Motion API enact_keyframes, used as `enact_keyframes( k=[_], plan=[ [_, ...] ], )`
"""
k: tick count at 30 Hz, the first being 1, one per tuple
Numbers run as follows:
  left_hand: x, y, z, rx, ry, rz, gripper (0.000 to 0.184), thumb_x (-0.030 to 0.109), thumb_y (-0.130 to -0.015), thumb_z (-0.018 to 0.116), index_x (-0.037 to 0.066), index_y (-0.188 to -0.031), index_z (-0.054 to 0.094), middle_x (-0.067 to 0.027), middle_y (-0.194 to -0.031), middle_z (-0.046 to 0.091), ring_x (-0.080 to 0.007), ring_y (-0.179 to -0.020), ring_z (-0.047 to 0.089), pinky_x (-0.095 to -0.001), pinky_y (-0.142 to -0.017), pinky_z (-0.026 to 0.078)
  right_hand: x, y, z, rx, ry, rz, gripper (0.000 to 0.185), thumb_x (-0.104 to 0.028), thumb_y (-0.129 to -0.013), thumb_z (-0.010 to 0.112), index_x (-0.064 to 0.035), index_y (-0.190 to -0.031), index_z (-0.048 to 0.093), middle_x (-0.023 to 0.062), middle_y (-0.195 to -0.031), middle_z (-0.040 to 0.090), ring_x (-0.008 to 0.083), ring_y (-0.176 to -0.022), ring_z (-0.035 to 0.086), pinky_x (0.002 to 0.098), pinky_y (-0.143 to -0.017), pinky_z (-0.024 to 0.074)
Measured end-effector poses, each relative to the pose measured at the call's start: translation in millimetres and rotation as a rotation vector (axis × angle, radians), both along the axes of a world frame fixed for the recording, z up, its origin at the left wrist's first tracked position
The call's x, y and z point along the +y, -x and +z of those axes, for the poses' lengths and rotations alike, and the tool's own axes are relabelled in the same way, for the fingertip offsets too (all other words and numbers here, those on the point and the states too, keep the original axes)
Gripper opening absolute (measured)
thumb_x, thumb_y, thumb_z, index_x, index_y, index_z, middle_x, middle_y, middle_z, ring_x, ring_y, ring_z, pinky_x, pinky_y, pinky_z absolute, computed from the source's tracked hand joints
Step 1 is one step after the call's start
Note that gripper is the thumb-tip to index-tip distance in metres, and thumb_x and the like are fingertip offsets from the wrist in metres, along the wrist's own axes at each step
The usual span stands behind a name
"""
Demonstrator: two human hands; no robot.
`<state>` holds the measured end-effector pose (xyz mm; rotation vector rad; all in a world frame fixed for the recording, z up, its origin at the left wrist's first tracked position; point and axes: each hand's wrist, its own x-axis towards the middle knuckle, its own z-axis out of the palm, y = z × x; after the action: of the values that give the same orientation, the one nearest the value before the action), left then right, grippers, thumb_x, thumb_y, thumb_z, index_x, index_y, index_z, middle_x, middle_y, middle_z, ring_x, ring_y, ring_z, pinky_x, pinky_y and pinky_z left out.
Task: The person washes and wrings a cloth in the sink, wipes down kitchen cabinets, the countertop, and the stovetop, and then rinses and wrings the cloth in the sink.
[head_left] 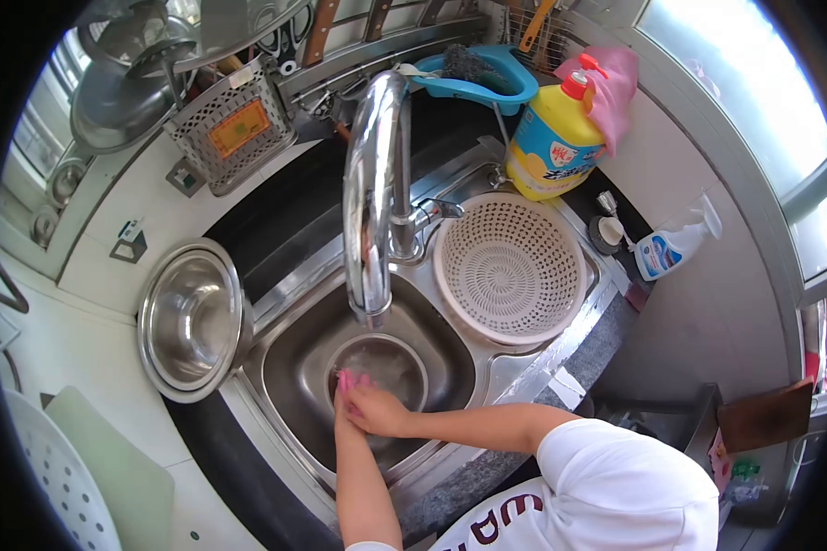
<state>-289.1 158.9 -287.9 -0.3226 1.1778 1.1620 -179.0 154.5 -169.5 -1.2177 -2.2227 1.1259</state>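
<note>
My left hand [345, 399] and my right hand [375, 409] are pressed together over the near left rim of a metal bowl [416, 360] in the sink. Both look closed, with the right hand's fingers curled against the left. A bright pink patch [344, 378] shows at the fingertips; I cannot tell whether it is a small item or the fingers themselves. Water seems to lie in the bowl. The chrome faucet [369, 230] arches above, its spout over the bowl's far side. Around the bowl is the steel sink basin [289, 367].
A white colander [446, 266] sits right of the basin, and nested steel bowls [152, 312] stand at left. Behind are a yellow detergent jug [547, 138], a blue basin [473, 89] with a scrubber, and a spray bottle [666, 253]. A utensil basket [198, 151] hangs on the wall.
</note>
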Motion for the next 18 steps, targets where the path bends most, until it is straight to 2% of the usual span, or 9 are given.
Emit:
enact_keyframes(
  k=[1,6,8,10,12,13,15,16,18],
  plan=[
    [-12.1,3.6,-2.3,-0.047,-0.308,-0.088,0.035,0.050,-0.087,0.043,0.018,-0.098,0.055,-0.0083,-0.099,0.057,-0.0220,-0.095,0.054,-0.0394,-0.082,0.044,-4.5,2.2,11.2,0.128,-0.055,-0.032,0.022,-0.021,-0.074,0.057,-0.0053,-0.089,0.056,0.0133,-0.082,0.054,0.0326,-0.078,0.056,0.0436,-0.066,0.0464],
    [-14.7,-11.3,32.1,0.015,-0.081,-0.040,0.032,0.044,-0.088,0.044,0.016,-0.100,0.053,-0.0071,-0.099,0.057,-0.0207,-0.092,0.056,-0.0377,-0.082,0.045,20.2,16.8,-17.0,0.076,-0.279,-0.092,0.022,-0.024,-0.074,0.056,-0.0110,-0.057,0.060,0.0085,-0.064,0.060,0.0301,-0.059,0.058,0.0428,-0.054,0.0476],
    [-9.1,-17.8,46.5,0.023,0.018,-0.047,0.031,0.042,-0.089,0.045,0.015,-0.101,0.053,-0.0065,-0.100,0.057,-0.0200,-0.091,0.056,-0.0368,-0.082,0.045,38.2,16.3,-26.2,-0.006,-0.231,-0.188,0.021,-0.023,-0.075,0.055,-0.0119,-0.059,0.061,0.0102,-0.062,0.060,0.0282,-0.057,0.059,0.0407,-0.053,0.0483],
    [-12.1,-18.2,60.9,-0.060,-0.154,0.042,0.030,0.038,-0.090,0.044,0.011,-0.100,0.054,-0.0041,-0.099,0.058,-0.0176,-0.088,0.058,-0.0349,-0.081,0.046,52.7,6.6,-46.4,-0.130,-0.258,-0.144,0.023,-0.022,-0.077,0.055,-0.0105,-0.058,0.061,0.0098,-0.067,0.062,0.0286,-0.061,0.060,0.0408,-0.052,0.0484],
    [-12.3,-21.8,63.5,0.106,-0.161,0.100,0.033,0.039,-0.090,0.043,0.011,-0.104,0.054,-0.0042,-0.103,0.058,-0.0190,-0.092,0.057,-0.0347,-0.083,0.046,68.2,-9.0,-67.9,-0.231,-0.357,-0.059,0.018,-0.023,-0.078,0.054,-0.0078,-0.073,0.063,0.0116,-0.072,0.063,0.0308,-0.066,0.061,0.0402,-0.057,0.0499],
    [-16.2,-18.8,56.0,0.285,-0.099,0.028,0.042,0.044,-0.089,0.043,0.013,-0.116,0.049,-0.0076,-0.111,0.055,-0.0240,-0.104,0.053,-0.0442,-0.089,0.041,64.5,-14.4,-72.4,-0.224,-0.355,-0.039,0.018,-0.023,-0.078,0.054,-0.0078,-0.073,0.063,0.0116,-0.072,0.063,0.0308,-0.066,0.061,0.0402,-0.057,0.0499],
    [-13.7,-22.1,69.7,0.288,0.038,-0.010,0.042,0.043,-0.089,0.043,0.011,-0.116,0.050,-0.0058,-0.109,0.056,-0.0208,-0.102,0.053,-0.0402,-0.087,0.041,50.8,-18.8,-79.9,-0.213,-0.392,-0.194,0.025,-0.024,-0.079,0.054,-0.0055,-0.094,0.058,0.0144,-0.086,0.061,0.0344,-0.077,0.060,0.0424,-0.066,0.0497],
    [-10.1,-25.5,80.7,0.282,0.171,-0.066,0.042,0.042,-0.090,0.043,0.009,-0.116,0.050,-0.0040,-0.108,0.057,-0.0176,-0.100,0.053,-0.0361,-0.086,0.041,40.0,-16.4,-90.3,-0.209,-0.392,-0.181,0.025,-0.024,-0.079,0.054,-0.0055,-0.094,0.058,0.0144,-0.086,0.061,0.0344,-0.077,0.060,0.0424,-0.066,0.0497],
    [-9.4,-23.0,55.9,0.225,0.196,-0.087,0.047,0.045,-0.087,0.047,0.009,-0.118,0.049,-0.0020,-0.107,0.058,-0.0182,-0.102,0.051,-0.0369,-0.089,0.038,23.6,-14.1,-105.5,-0.263,0.050,-0.246,0.034,-0.026,-0.078,0.055,-0.0101,-0.108,0.049,0.0150,-0.100,0.055,0.0368,-0.085,0.057,0.0443,-0.072,0.0479]
  ],
)
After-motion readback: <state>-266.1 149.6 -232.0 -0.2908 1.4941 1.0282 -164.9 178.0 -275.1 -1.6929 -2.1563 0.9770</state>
